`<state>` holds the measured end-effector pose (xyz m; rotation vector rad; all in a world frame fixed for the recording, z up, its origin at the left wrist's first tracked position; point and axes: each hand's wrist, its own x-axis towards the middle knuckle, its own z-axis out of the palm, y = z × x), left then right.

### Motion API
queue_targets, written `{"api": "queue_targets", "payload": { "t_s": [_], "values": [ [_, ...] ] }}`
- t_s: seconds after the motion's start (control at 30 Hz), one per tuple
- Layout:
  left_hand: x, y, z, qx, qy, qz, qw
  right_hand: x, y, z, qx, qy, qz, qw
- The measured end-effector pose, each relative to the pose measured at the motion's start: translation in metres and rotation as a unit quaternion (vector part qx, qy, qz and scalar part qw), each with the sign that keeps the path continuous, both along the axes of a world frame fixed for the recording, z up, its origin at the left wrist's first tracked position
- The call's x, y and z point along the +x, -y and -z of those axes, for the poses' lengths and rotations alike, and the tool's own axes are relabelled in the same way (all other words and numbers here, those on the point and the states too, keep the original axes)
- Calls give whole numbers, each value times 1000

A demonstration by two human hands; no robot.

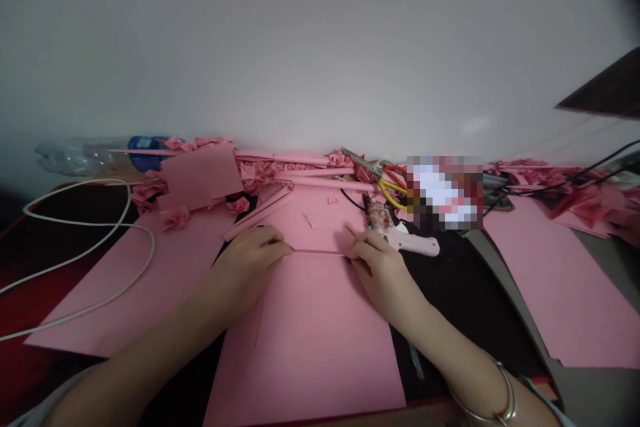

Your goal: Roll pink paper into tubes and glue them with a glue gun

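Pink paper sheet (315, 340) front and centre, flat on the black tabletop (460, 307), both hands on its far edge! Left hand (253, 260): thumb + forefinger pinching the L end of a thin raised strip (320, 253). Right hand (383, 267): same pinch, R end; the other fingers curl in, not spread. Strip's taut btwn them; folded or rolled, can't tell.

Progress: early, I'd judge. Only that narrow strip is worked; the rest of the sheet, nearer the body, lies flat & unrolled. More pink shows beyond the strip; same sheet or one below, can't tell. Finished-looking pcs. sit by the wall: rolled tubes (325, 183) and paper flowers (175, 217).

Count, quick: 2 hands; 1 sheet in work; 1 big flat sheet on the L (175, 267), 1 on the R (565, 280); 2 small scraps (310, 221) past the strip; tubes, min. 3, overlapping; flowers, lots, too jumbled for an exact no. Also 1 clear bottle (75, 157), 1 pale-handled tool (417, 243), prob. a glue gun, just beyond the right hand, and 1 white cable (75, 221), far L.
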<state>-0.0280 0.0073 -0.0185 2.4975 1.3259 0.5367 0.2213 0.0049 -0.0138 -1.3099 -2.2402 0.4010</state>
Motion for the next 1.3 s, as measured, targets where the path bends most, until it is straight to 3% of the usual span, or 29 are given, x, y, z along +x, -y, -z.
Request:
{"api": "queue_targets", "payload": {
  "t_s": [0.2,0.4,0.63,1.0,1.13,1.3],
  "values": [
    [-1,7,-1,51,-65,8,997,-2,6,-3,45,121,-5,992],
    [16,25,-3,41,-136,22,990,-18,24,6,90,210,-38,973],
    [31,32,5,29,-115,62,991,-40,33,8,40,246,-74,966],
    [16,36,-7,6,-260,16,965,-16,31,1,82,323,-28,942],
    [13,32,-13,35,-244,-20,969,-3,21,3,108,285,-32,952],
    [8,15,-13,45,-170,6,984,1,9,5,78,123,-19,989]
  ]
}}
